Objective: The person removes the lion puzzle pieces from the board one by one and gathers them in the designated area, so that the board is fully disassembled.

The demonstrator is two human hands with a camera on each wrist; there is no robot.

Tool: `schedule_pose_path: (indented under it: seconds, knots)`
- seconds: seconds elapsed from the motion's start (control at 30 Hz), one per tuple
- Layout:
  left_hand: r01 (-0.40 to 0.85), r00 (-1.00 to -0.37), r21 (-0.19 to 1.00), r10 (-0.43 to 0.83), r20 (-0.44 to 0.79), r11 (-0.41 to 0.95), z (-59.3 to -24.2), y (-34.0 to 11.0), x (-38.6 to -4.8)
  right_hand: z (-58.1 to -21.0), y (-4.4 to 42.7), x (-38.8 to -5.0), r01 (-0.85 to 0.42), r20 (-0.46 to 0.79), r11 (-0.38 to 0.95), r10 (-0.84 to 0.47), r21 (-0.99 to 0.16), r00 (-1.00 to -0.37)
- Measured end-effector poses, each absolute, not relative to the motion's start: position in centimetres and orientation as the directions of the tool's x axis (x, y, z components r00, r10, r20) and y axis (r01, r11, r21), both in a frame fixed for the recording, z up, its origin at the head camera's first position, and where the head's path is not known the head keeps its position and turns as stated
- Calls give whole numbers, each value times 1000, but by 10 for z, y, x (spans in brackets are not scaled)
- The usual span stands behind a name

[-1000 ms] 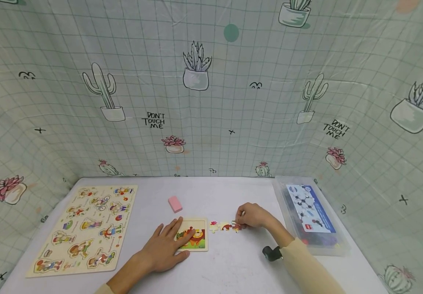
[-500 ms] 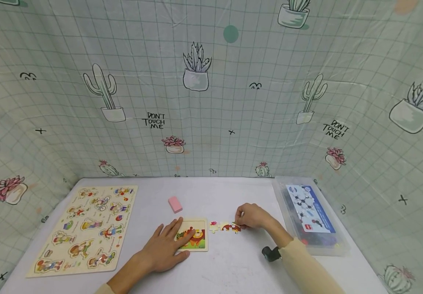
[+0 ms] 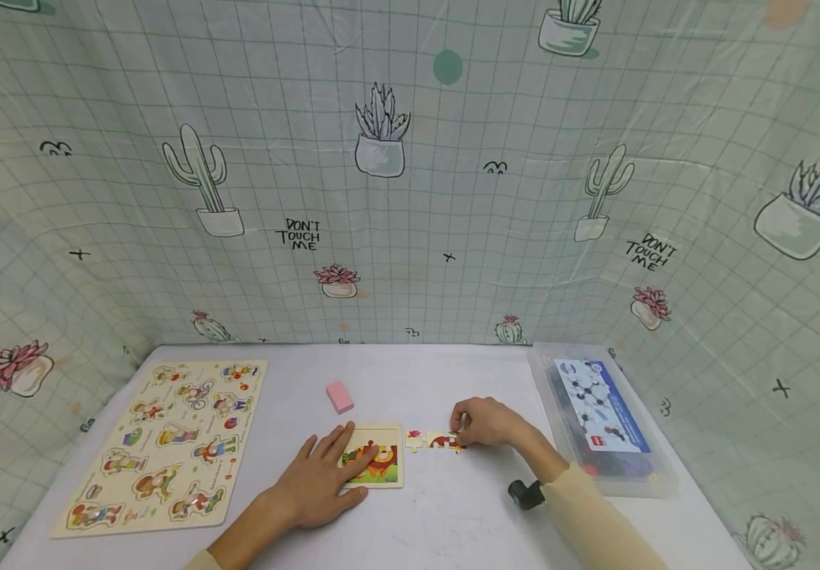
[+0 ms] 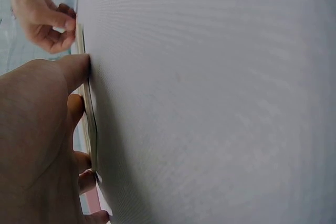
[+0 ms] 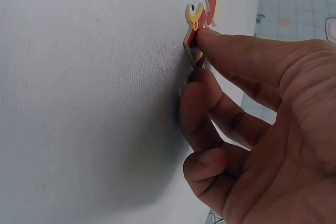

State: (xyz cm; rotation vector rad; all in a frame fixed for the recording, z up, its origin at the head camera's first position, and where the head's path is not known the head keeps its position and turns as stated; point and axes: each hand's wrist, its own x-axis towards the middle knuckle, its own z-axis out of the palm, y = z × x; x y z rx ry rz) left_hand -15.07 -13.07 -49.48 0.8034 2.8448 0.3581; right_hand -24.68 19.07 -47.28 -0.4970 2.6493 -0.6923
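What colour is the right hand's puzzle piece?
The puzzle piece is mostly red and yellow; clearest in right wrist view.

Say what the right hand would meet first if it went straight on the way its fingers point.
The right hand, pinching a puzzle piece, points leftward along the row, so that piece would probably first meet the neighbouring brown-and-cream piece; I cannot tell whether the two already touch.
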Motion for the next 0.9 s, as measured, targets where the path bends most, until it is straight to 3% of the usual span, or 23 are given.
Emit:
schedule_pose_path:
  seconds: [0.23,0.53,0.9]
  knots:
    - [487,-843,272,528,-99,830,-495,-130,-151,-471,190,-246,-250,-255,813,-431,-525,-866]
    - [486,-844,281,528,-94,827,-494,-131,-150,-469,194,-246,-297,-310,803,-499,-516,-810]
    - [502,-839,268,539,-80,822,-495,-132,-151,-470,194,-245,-302,-299,806,-494,-508,-816]
